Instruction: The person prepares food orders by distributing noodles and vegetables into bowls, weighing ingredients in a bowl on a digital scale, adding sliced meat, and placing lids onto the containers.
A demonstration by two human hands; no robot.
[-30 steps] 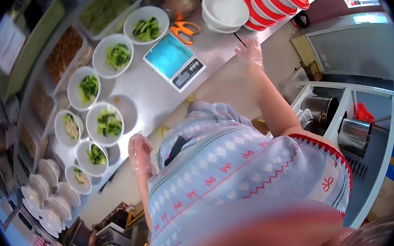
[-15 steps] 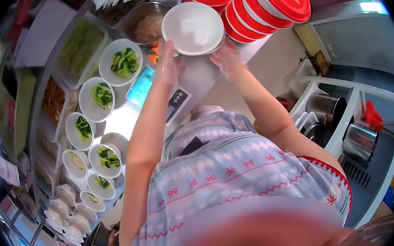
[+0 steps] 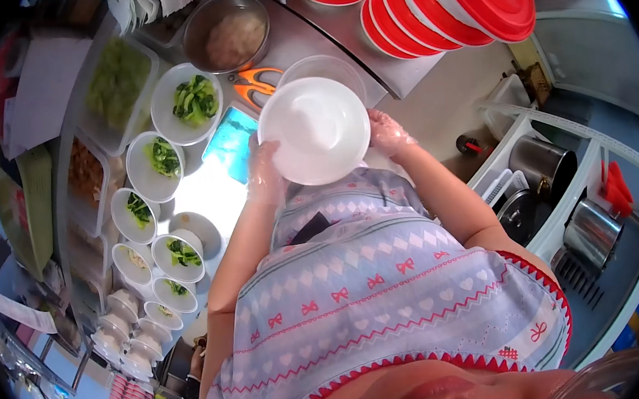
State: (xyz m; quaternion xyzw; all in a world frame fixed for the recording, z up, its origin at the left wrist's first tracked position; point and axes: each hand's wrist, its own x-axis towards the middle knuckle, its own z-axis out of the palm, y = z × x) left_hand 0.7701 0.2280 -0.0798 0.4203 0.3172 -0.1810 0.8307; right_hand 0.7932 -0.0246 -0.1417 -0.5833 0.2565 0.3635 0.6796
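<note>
A large white bowl (image 3: 314, 131) is held up in front of the apron, its inside facing up. My left hand (image 3: 263, 170), in a clear glove, grips its left rim. My right hand (image 3: 388, 133), gloved too, grips the right rim. Behind the held bowl, a clear round bowl (image 3: 338, 68) rests on the counter. Left of the held bowl is a scale with a blue-lit top (image 3: 228, 147), partly hidden by my left hand. Orange-handled scissors (image 3: 254, 90) lie between the scale and a metal bowl (image 3: 230, 33) of pale pink food.
Several white bowls of greens (image 3: 186, 105) curve down the counter's left side. Tubs of food (image 3: 119, 96) stand beyond them, small stacked cups (image 3: 129, 337) at lower left. Red-lidded containers (image 3: 424, 5) stand upper right. A shelf with pots (image 3: 541, 166) is at right.
Both hands reached the white bowls, then took hold of one and brought it down toward my body. The left hand came up from the lower left. The view has shifted.
</note>
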